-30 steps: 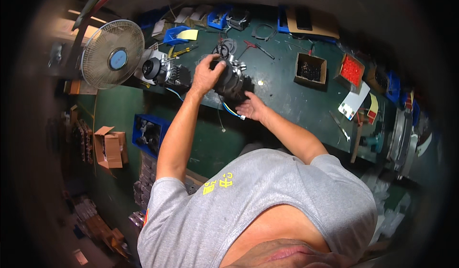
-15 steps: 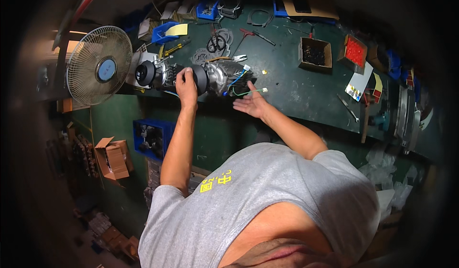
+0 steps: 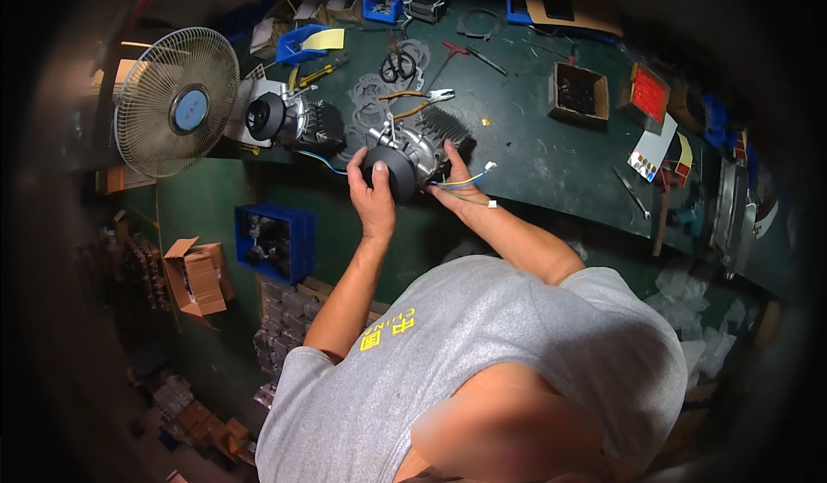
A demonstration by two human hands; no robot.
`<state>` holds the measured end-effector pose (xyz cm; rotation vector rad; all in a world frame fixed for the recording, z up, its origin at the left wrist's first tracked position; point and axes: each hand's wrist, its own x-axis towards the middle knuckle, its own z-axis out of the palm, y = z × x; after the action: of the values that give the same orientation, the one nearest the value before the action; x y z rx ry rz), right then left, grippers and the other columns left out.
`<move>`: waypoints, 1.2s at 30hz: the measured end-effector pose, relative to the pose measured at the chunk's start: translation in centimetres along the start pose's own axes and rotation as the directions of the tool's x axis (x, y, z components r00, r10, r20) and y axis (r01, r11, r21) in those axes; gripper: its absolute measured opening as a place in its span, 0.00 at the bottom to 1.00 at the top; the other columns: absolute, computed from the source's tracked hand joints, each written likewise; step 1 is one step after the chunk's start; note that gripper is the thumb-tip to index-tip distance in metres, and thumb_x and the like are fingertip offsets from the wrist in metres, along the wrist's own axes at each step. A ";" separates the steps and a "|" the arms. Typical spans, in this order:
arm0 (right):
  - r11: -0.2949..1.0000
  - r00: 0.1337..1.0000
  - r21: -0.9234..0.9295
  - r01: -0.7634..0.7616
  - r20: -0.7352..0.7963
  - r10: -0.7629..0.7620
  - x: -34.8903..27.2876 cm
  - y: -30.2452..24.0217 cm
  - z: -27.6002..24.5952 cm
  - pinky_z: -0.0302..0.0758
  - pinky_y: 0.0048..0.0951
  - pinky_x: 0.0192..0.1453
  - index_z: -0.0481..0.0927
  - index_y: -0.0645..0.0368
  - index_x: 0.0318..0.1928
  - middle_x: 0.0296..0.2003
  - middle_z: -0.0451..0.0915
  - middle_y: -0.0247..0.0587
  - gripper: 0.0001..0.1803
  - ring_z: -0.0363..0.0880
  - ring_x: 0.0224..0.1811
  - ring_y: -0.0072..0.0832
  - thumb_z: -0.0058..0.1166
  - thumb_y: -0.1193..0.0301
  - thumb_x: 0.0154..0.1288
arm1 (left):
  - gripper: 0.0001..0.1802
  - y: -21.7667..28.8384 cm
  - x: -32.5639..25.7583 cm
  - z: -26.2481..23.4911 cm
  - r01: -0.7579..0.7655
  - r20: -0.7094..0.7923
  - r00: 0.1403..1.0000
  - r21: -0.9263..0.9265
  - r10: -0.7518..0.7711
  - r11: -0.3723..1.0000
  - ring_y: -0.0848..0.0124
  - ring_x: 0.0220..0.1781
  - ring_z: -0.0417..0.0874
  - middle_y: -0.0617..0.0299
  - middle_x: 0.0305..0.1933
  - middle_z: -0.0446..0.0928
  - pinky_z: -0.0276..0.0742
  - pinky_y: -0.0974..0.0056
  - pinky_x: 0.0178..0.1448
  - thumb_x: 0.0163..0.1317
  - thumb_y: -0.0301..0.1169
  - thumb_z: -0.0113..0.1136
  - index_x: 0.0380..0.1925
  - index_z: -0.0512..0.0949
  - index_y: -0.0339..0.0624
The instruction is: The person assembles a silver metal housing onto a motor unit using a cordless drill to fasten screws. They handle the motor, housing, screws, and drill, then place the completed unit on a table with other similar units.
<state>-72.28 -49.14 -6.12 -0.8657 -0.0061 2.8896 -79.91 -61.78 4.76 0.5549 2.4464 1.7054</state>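
Note:
Both hands hold a finned metal motor unit [image 3: 424, 149] at the front edge of the workbench. My left hand [image 3: 372, 197] is closed on its black round end piece [image 3: 394, 175], thumb on the near face. My right hand [image 3: 455, 188] grips the finned housing from the right and below; some fingers are hidden beneath it. Blue, yellow and green wires with white connectors [image 3: 492, 203] hang over that wrist. A second, similar motor unit [image 3: 297, 123] lies to the left. Pliers with orange-brown handles [image 3: 441, 95] lie just behind the held unit.
A standing fan [image 3: 177, 100] is at the left. Black scissors [image 3: 397, 66], flat grey gaskets [image 3: 369, 95] and a red-handled tool [image 3: 455, 49] lie farther back. Boxes of black parts [image 3: 556, 104] and red parts [image 3: 648, 94] stand right. A blue crate [image 3: 297, 216] sits below the bench.
The motor unit has been drawn toward me and tilted, away from the second unit. My right hand, open beside it before, now grips the housing; my left hand moved right with it.

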 end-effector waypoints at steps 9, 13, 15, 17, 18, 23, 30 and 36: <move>0.957 0.979 -0.234 0.171 -0.071 -0.193 -6.9 -5.0 -4.4 0.75 0.48 0.60 0.66 0.48 0.67 0.61 0.75 0.39 0.36 0.75 0.62 0.38 0.66 0.55 0.62 | 0.16 -3.1 -0.7 -0.4 0.278 0.317 0.914 -0.030 -0.254 0.960 0.73 0.45 0.78 0.59 0.43 0.80 0.73 0.66 0.54 0.70 0.36 0.59 0.46 0.79 0.33; 0.864 0.840 -0.333 0.377 -0.270 -0.470 -14.3 -8.5 -5.4 0.75 0.41 0.62 0.35 0.62 0.79 0.71 0.62 0.53 0.65 0.70 0.67 0.37 0.74 0.66 0.55 | 0.23 -1.8 -1.7 7.7 0.496 0.532 0.728 0.028 -0.433 0.868 0.75 0.49 0.76 0.65 0.45 0.79 0.73 0.66 0.47 0.69 0.49 0.58 0.52 0.78 0.42; 0.761 0.719 -0.447 0.470 -0.306 -0.624 -15.4 -9.8 -9.5 0.73 0.38 0.64 0.37 0.64 0.78 0.70 0.64 0.55 0.65 0.71 0.66 0.38 0.75 0.68 0.53 | 0.25 -1.4 -3.0 11.4 0.461 0.647 0.664 0.041 -0.375 0.886 0.76 0.43 0.76 0.64 0.44 0.79 0.74 0.67 0.43 0.69 0.49 0.60 0.55 0.78 0.41; 0.705 0.670 -0.542 0.457 -0.312 -0.674 -18.9 -12.1 -12.4 0.68 0.40 0.69 0.40 0.63 0.78 0.72 0.61 0.56 0.67 0.65 0.71 0.41 0.78 0.66 0.49 | 0.22 -0.5 -5.0 15.6 0.391 0.707 0.612 0.121 -0.356 0.912 0.77 0.36 0.76 0.65 0.39 0.80 0.73 0.69 0.38 0.68 0.46 0.61 0.51 0.80 0.39; 0.686 0.643 -0.578 0.441 -0.330 -0.691 -20.9 -13.2 -13.3 0.68 0.41 0.69 0.40 0.61 0.79 0.72 0.61 0.56 0.67 0.64 0.71 0.41 0.78 0.65 0.49 | 0.20 -0.9 -6.1 17.5 0.344 0.750 0.600 0.074 -0.280 0.936 0.78 0.34 0.76 0.66 0.36 0.80 0.72 0.69 0.37 0.68 0.43 0.62 0.49 0.81 0.37; 0.635 0.554 -0.508 0.582 -0.324 -0.767 -33.7 -16.5 -15.8 0.81 0.39 0.56 0.49 0.56 0.76 0.60 0.75 0.48 0.57 0.79 0.57 0.37 0.76 0.70 0.52 | 0.18 0.8 -14.5 27.7 0.347 0.843 0.499 0.019 -0.202 0.938 0.75 0.36 0.81 0.60 0.39 0.83 0.76 0.68 0.39 0.66 0.28 0.64 0.53 0.78 0.29; 0.453 0.321 -0.425 0.784 -0.347 -0.881 -50.9 -22.1 -27.3 0.76 0.35 0.62 0.53 0.64 0.74 0.60 0.74 0.49 0.54 0.77 0.59 0.35 0.74 0.75 0.52 | 0.28 11.5 -30.8 39.8 0.284 0.905 0.406 0.007 -0.126 0.959 0.76 0.35 0.77 0.60 0.40 0.80 0.73 0.70 0.39 0.62 0.26 0.61 0.63 0.71 0.28; 0.296 0.111 -0.518 0.803 -0.359 -0.927 -63.8 -28.2 -34.2 0.73 0.34 0.65 0.54 0.66 0.74 0.61 0.74 0.47 0.52 0.76 0.61 0.35 0.73 0.77 0.53 | 0.26 21.2 -39.1 44.1 0.339 0.965 0.259 -0.125 0.036 0.932 0.81 0.34 0.74 0.67 0.37 0.77 0.70 0.72 0.38 0.62 0.26 0.61 0.62 0.72 0.32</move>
<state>2.66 -29.95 1.36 -1.2211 -0.5661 1.3526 -25.84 -30.23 3.69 0.9064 1.2106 1.0329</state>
